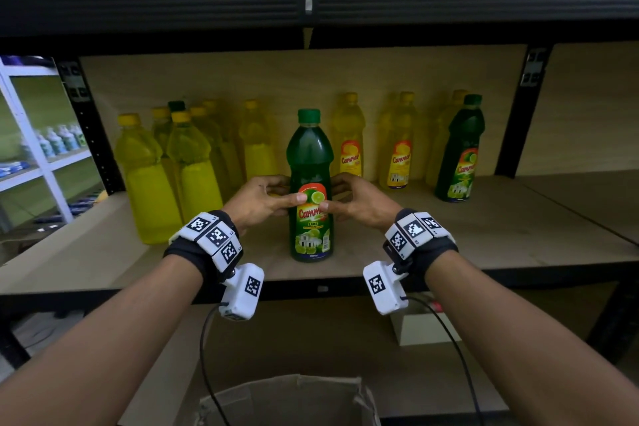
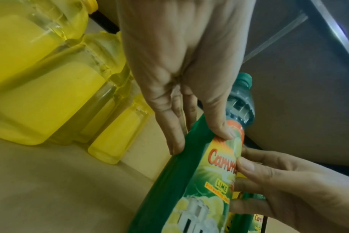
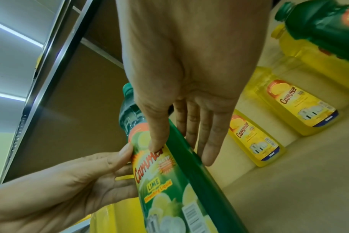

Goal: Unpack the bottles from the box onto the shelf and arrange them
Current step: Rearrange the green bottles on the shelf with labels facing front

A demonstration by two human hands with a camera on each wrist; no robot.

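Note:
A green lime bottle (image 1: 309,162) (image 2: 181,181) (image 3: 161,186) with a green cap stands upright near the front of the wooden shelf board (image 1: 484,235), label facing me. My left hand (image 1: 276,199) (image 2: 199,138) holds its left side, thumb on the label and fingers behind. From the other side my right hand (image 1: 345,199) (image 3: 181,151) grips it the same way. The open cardboard box (image 1: 287,398) sits below, its inside hidden.
Unlabelled-side yellow bottles (image 1: 148,176) crowd the shelf's left. Labelled yellow bottles (image 1: 401,149) and a second green bottle (image 1: 460,156) line the back right. The black upper shelf beam (image 1: 311,3) hangs overhead. A white rack (image 1: 34,149) stands far left.

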